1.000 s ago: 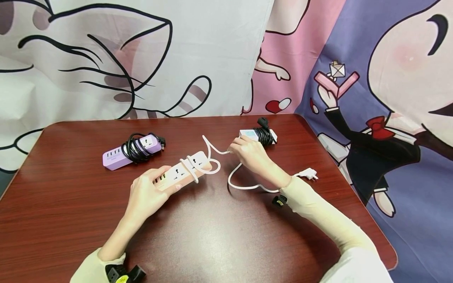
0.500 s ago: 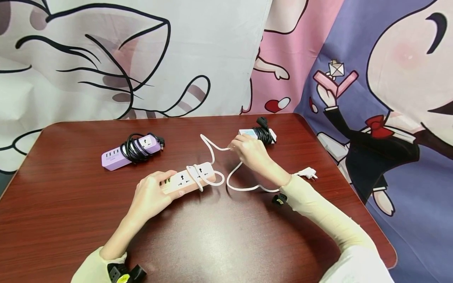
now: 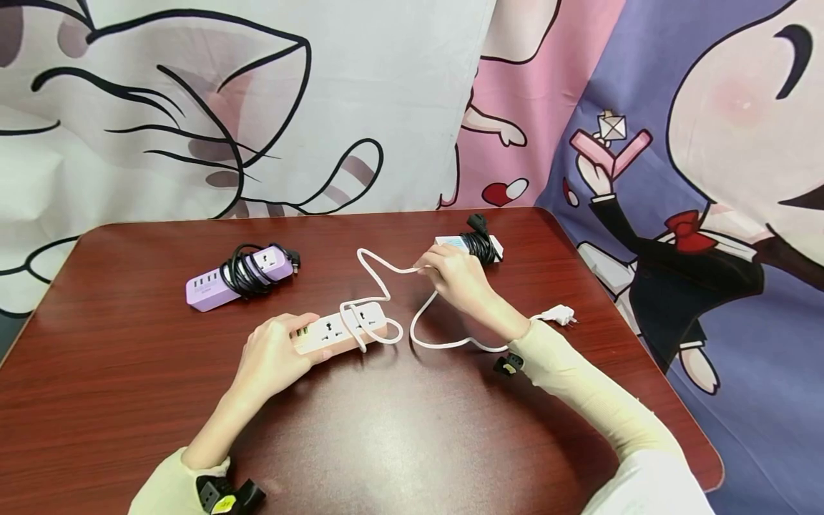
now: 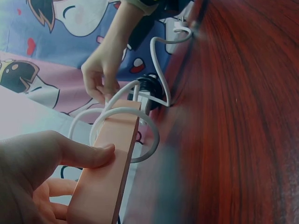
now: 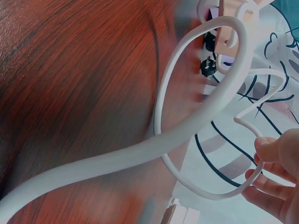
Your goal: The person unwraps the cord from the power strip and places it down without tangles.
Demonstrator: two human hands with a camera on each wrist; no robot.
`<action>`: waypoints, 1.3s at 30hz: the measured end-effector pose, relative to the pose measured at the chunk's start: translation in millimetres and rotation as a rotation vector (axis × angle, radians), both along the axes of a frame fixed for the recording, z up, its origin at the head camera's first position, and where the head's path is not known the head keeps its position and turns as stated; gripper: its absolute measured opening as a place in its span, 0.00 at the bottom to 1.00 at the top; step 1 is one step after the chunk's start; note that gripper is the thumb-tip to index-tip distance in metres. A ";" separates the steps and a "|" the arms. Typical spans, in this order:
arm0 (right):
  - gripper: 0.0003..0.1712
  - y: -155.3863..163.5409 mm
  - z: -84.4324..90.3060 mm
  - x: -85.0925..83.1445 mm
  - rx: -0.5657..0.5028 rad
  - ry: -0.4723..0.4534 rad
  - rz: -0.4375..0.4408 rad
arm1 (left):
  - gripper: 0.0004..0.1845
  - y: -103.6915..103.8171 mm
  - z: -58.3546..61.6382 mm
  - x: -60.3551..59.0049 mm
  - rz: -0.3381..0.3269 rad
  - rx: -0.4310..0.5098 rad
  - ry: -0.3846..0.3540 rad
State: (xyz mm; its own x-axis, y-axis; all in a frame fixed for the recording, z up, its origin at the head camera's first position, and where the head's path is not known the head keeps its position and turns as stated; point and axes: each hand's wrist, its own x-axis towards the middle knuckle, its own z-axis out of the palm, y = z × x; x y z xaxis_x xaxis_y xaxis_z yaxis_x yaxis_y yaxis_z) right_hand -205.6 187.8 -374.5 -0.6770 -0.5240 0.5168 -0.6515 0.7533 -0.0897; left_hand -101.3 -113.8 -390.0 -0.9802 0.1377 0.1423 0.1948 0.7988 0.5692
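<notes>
Cartoon-printed cloth hangs behind the dark red wooden counter (image 3: pixel 399 436). Head view: your left hand (image 3: pixel 273 356) grips the USB end of the peach power strip (image 3: pixel 341 330), lying at the counter's middle; your right hand (image 3: pixel 453 275) pinches its white cord (image 3: pixel 380 282), which already loops round the strip. Keep the strip pinned flat and lay each turn snug beside the one before. A purple power strip (image 3: pixel 234 275) and a white power strip (image 3: pixel 470 247), both bound in black cord, lie apart behind; the white plug (image 3: pixel 558 313) trails free. Left wrist view: your thumb (image 4: pixel 86 154) presses the strip's side; hold it there. Right wrist view: your fingertips (image 5: pixel 268 149) carry slack cord; draw it taut before wrapping.
</notes>
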 end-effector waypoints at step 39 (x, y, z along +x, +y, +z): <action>0.04 8.6 12.1 16.5 -0.417 -0.084 0.157 | 0.25 -10.6 -11.7 -9.4 0.091 -0.011 0.056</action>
